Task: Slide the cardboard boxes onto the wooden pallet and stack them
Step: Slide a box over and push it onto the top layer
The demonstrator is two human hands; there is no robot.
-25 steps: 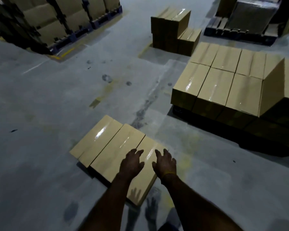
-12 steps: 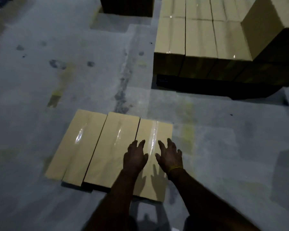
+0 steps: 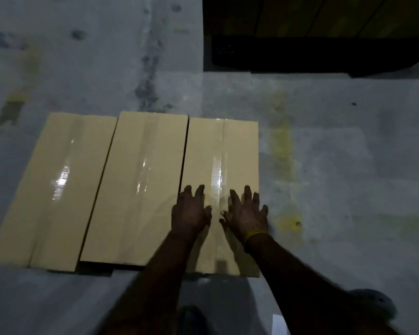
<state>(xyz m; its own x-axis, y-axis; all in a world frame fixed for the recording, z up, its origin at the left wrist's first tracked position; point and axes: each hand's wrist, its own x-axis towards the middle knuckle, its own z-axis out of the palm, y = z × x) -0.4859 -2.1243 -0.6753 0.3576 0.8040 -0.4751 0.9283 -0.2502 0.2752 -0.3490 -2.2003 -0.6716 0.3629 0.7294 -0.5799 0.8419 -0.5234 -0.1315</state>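
Both my hands are hovering over or resting on the near half of the right-hand box (image 3: 221,189); contact is too blurred to confirm. My left hand (image 3: 190,213) is sitting by that box's left edge, fingers straight and spread, gripping nothing. My right hand (image 3: 246,215) is sitting toward its right edge, also flat and splayed, with a yellow band (image 3: 254,235) on the wrist. The clear tape strip (image 3: 215,180) along the box top is running between my two hands.

The right-hand box is lying on the concrete floor (image 3: 336,177). The middle box (image 3: 136,189) is lying immediately left of it, sides touching or nearly so. The left box (image 3: 56,189) is lying beyond that, farthest from the right-hand box. All three are lying flat, long axis pointing away from me.

Beyond the right-hand box, across a stretch of bare floor, the loaded pallet (image 3: 300,54) is showing as a dark base with box sides (image 3: 300,15) above it. It's too dark to confirm that it's wood.

My read on the step: I'm setting up the push, and the slide toward the pallet hasn't covered the gap. Next move: press down and forward with flat palms and keep force even across both hands so the box isn't yawing. It also needs to separate cleanly from the middle box. At the pallet it'll need lifting over the base edge, since sliding alone won't clear that.
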